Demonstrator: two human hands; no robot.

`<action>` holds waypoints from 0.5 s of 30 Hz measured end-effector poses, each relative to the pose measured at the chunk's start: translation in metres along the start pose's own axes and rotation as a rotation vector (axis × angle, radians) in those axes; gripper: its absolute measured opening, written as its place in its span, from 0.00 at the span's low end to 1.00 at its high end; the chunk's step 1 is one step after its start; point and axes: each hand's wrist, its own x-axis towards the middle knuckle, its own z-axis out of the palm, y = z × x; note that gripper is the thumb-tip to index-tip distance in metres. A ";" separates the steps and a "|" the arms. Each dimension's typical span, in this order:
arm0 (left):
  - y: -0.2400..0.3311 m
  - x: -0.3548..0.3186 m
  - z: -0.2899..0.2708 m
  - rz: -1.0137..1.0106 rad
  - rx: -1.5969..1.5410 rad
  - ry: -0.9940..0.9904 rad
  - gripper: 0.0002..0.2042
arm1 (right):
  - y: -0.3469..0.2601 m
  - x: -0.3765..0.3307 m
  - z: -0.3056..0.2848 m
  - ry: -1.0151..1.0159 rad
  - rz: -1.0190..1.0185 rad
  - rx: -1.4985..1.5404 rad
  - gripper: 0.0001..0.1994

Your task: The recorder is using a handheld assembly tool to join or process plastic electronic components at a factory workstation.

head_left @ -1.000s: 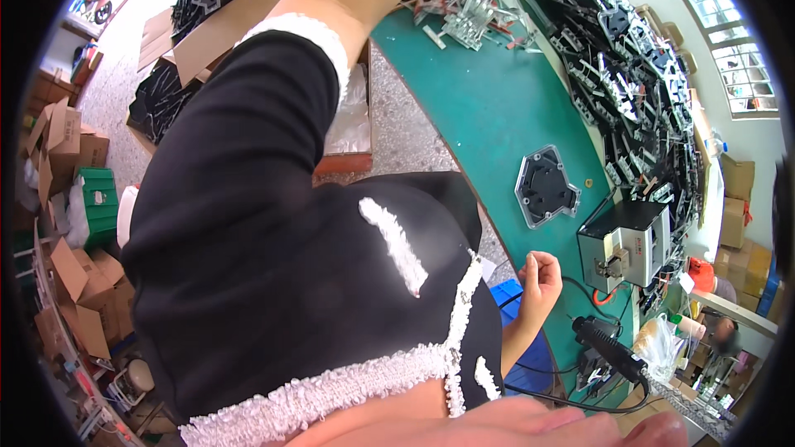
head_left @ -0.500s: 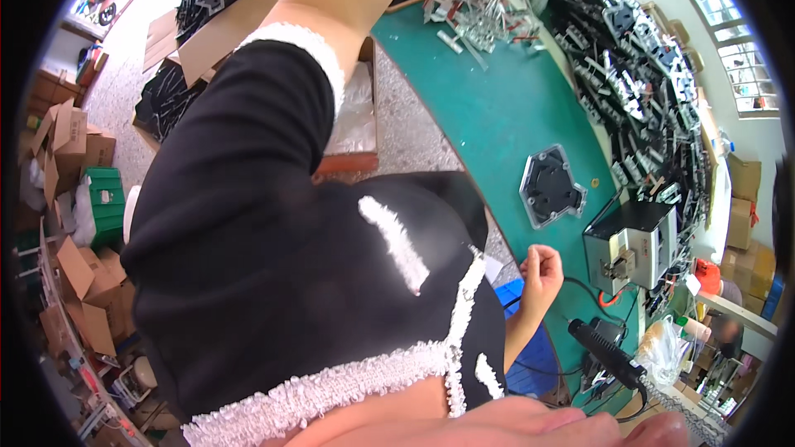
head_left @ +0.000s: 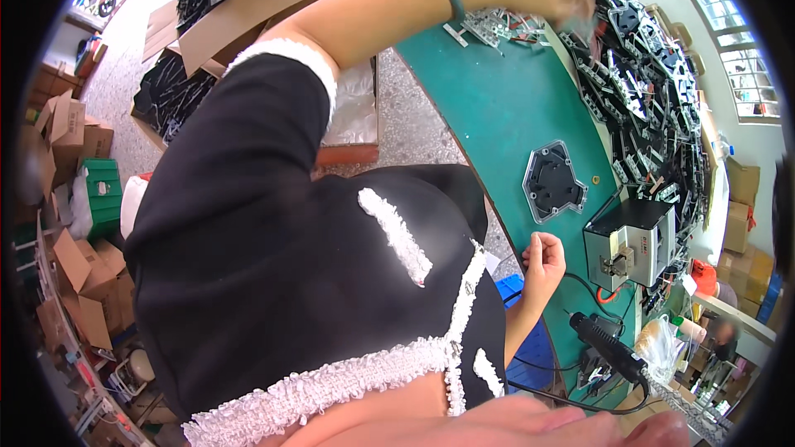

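Note:
My left arm, with a grey-green bangle on it, stretches across the far end of the bench. My left hand [head_left: 571, 2] is blurred at the edge of a heap of black and silver parts [head_left: 633, 91]; its fingers and anything in them cannot be made out. Near the bench's front edge, my right hand [head_left: 544, 258] has its fingers curled in and the thumb against them; whatever they hold is hidden. Beyond it a black plate in a clear-edged, angular frame [head_left: 555, 182] lies flat on the green bench [head_left: 513, 108].
A black and silver box-shaped device [head_left: 631, 244] stands right of my right hand. Nearer lies a black corded electric screwdriver [head_left: 609, 346]. Thin silver and red strips [head_left: 505, 29] are piled at the far end. A blue bin [head_left: 534, 356] sits below the bench; open cartons [head_left: 248, 21] stand left.
My left arm has swung down and to the right, bringing the hand into view at the parts heap. My right hand has shifted slightly up, still curled. The framed plate stays in place.

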 end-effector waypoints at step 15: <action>0.163 -0.055 0.022 -0.753 -1.105 0.100 0.11 | -0.111 0.069 0.086 0.162 -0.848 -0.322 0.34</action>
